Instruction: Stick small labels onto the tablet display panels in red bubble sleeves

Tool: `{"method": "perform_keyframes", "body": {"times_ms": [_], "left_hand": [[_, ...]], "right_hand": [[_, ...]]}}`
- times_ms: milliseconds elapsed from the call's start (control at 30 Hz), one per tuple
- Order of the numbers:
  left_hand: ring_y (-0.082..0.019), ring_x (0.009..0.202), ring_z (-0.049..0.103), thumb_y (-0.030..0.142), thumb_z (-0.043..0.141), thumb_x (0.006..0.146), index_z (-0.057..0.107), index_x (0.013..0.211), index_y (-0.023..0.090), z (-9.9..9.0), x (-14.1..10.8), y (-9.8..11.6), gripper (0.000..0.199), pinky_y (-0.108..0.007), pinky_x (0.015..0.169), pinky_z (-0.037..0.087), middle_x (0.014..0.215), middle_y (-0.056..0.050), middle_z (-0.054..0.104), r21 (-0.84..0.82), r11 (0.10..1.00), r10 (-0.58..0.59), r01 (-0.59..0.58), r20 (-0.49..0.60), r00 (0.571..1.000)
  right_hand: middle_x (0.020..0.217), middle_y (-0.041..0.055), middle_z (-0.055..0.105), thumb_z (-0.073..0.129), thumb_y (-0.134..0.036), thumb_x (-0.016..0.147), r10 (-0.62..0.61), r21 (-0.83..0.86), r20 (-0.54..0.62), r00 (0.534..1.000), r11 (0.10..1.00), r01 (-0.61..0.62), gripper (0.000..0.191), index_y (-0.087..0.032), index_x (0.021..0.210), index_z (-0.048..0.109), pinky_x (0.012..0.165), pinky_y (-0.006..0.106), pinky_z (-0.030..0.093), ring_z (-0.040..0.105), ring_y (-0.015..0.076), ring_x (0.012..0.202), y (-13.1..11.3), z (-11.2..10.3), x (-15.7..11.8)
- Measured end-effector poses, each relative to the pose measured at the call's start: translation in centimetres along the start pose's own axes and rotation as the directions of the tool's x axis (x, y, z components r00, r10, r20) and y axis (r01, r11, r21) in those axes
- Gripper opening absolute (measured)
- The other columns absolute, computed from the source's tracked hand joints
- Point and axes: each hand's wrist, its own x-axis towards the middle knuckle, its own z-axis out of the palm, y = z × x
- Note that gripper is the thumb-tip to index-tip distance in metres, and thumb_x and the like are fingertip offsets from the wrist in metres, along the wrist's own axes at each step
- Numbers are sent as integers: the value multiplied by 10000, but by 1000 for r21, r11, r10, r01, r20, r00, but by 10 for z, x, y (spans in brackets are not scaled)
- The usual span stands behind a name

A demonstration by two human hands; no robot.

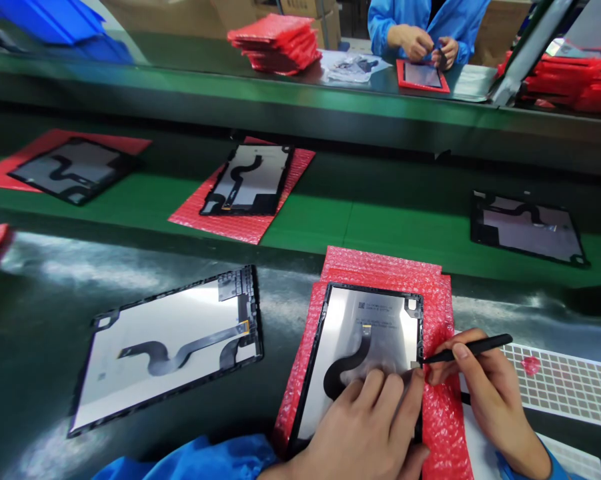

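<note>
A tablet screen panel (305,400) with a black frame and silver back lies on red bubble-wrap sleeves (437,400) in front of me. My left hand (363,420) rests flat across its lower part, fingers extended, covering part of the curved black ribbon cable (336,377). The left index fingertip touches near the panel's right edge. Pinched in my right hand (485,380) are black tweezers (485,344), whose tip meets that same edge beside the fingertip. To the left, a second screen panel (130,383) lies tilted on the dark bench, its ribbon cable facing up.
White sheets of small square stickers (565,387) lie at right. Beyond the bench, a green conveyor belt (360,223) carries several panels, some on red sleeves. Across it, a co-worker's hands (415,45) work over another panel, near a stack of red sleeves (280,43).
</note>
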Motion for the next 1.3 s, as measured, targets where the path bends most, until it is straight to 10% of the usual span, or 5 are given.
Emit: {"method": "perform_keyframes", "body": {"times_ms": [433, 633, 900, 1300], "left_hand": [[-329, 984, 708, 430, 767, 903, 540, 1485, 67, -10, 3, -6, 722, -436, 744, 675, 1151, -146, 731, -117, 993, 0, 21, 177, 984], [-341, 998, 714, 381, 669, 986, 457, 1535, 5, -16, 5, -9, 699, -451, 731, 684, 1198, -205, 715, -136, 991, 10, 17, 190, 982], [-336, 946, 726, 369, 577, 1012, 454, 1508, -6, -19, 9, -10, 634, -434, 652, 665, 1152, -197, 708, -118, 993, 23, -5, 157, 987], [-332, 951, 716, 417, 595, 1004, 491, 1504, -12, -21, 9, -9, 668, -430, 652, 658, 1155, -186, 700, -119, 993, 14, 7, 173, 985]], "right_hand": [[789, 49, 800, 681, -390, 1104, 0, 136, -88, 996, 991, 12, 174, -239, 1026, 721, 608, 243, 649, 769, 179, 622, -7, -4, 4], [851, 74, 795, 636, -323, 1108, -119, -60, -235, 965, 992, 107, 155, -244, 1108, 769, 593, 322, 665, 777, 241, 640, -31, -47, -52], [868, 82, 769, 674, -385, 1081, 99, -266, -388, 916, 940, -214, 190, -229, 1065, 781, 645, 338, 653, 751, 249, 679, -7, -73, -154], [811, 63, 730, 700, -485, 1056, 153, -323, -393, 907, 900, -292, 271, -232, 990, 773, 637, 320, 611, 716, 235, 675, -10, -55, -153]]}}
